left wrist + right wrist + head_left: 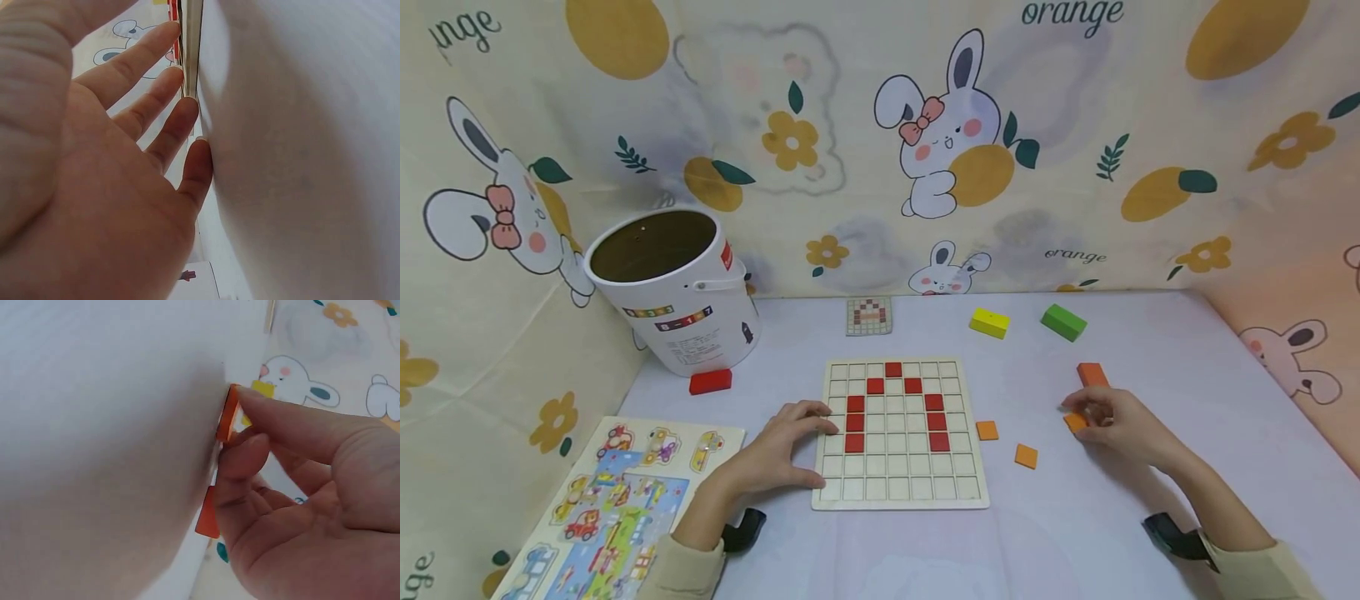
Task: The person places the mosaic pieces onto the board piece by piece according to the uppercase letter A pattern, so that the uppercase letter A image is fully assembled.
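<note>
A square gridded board point(898, 503) lies on the white table, with several red tiles point(854, 422) set in its cells in an arch. My left hand point(778, 446) rests on the board's left side, fingers spread, thumb at the lower edge; in the left wrist view its fingertips touch the board's rim point(193, 56). Between thumb and fingers my right hand point(1123, 425) pinches a thin orange tile point(1076, 422), low over the table. Just behind that hand is an orange block point(1092, 374). One loose orange tile point(987, 430) lies beside the board, another orange tile point(1026, 456) nearer the right hand.
A white bucket point(700, 333) stands at back left, a red block point(711, 382) before it. A picture puzzle board point(730, 437) lies under the left forearm. Along the back are a small pattern card point(869, 328), a yellow block point(989, 322) and a green block point(1063, 322).
</note>
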`<state>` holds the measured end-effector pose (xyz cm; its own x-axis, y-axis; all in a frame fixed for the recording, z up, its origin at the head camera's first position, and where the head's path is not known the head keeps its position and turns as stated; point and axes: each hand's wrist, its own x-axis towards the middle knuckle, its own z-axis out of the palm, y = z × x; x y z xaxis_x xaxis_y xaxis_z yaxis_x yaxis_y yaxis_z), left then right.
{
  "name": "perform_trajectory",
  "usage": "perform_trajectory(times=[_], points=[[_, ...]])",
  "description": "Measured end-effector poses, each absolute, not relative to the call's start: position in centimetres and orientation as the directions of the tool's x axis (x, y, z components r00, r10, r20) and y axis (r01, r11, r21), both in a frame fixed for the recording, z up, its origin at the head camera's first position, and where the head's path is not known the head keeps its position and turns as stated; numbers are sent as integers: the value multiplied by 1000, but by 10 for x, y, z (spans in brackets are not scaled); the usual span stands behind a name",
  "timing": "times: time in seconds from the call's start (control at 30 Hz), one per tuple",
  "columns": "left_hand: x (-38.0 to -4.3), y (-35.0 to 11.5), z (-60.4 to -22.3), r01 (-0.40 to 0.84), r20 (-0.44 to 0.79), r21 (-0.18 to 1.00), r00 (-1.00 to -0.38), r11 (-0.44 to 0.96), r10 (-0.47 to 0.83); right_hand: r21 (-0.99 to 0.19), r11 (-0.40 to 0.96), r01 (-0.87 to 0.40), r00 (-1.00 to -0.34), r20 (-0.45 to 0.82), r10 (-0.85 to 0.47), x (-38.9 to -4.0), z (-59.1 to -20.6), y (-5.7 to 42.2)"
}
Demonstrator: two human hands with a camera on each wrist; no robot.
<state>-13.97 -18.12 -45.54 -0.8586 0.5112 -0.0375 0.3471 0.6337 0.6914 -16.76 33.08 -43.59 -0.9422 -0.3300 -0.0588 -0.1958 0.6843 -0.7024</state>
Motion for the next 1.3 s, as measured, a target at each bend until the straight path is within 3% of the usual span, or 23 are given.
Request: perform_trajectory(times=[0.4,0.67,0.93,1.1,1.3], points=[[-141,-179,-455,353,-33,694,-855,628,518,-703,673,-232,-927,-50,-371,-170,-427,313],[-141,-179,-453,337,-47,694,-861,636,507,-843,471,-258,-789,-98,-607,-199,-410,225],[-140,-180,-455,324,-55,699,-864,637,500,-849,402,-344,-680,-70,-730,-215,-411,127],[-140,-180,-455,315,-61,706,-865,634,498,-852,373,-366,-649,-53,-759,-215,-418,95],[-140,-180,-455,311,-61,712,-865,629,498,-814,428,-393,-669,-66,-740,-218,-427,83]])
